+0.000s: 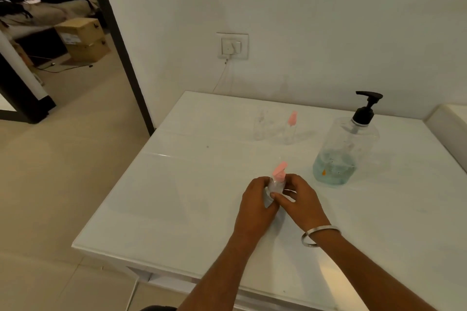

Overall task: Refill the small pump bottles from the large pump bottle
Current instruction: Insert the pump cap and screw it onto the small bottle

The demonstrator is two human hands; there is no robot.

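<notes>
Presently both hands hold one small pump bottle [276, 184] on the white table [177, 197], nearer the person than the large pump bottle [346, 149] and to its left. The left hand [255, 199] curls round the clear body; the right hand [300, 197] pinches it just below the pink pump head [279, 171], thumb across the front.

Orientation: the bottle's long axis runs near vertical, tipped slightly away from the person, with the pink nozzle pointing up and to the right, roughly toward the large pump bottle. That large bottle stands upright, black nozzle pointing left, with blue liquid filling only its lowest part.

Risks, as judged:
- The small bottle is light and clear; a twist on the pump head could slip the body through the fingers and tip it over.
- Low liquid in the large bottle may not serve every refill.
- Two more small bottles, one pink-capped [290, 129] and one apparently capless [260, 125], stand left of the large bottle near the wall, barely visible and easily knocked.
</notes>
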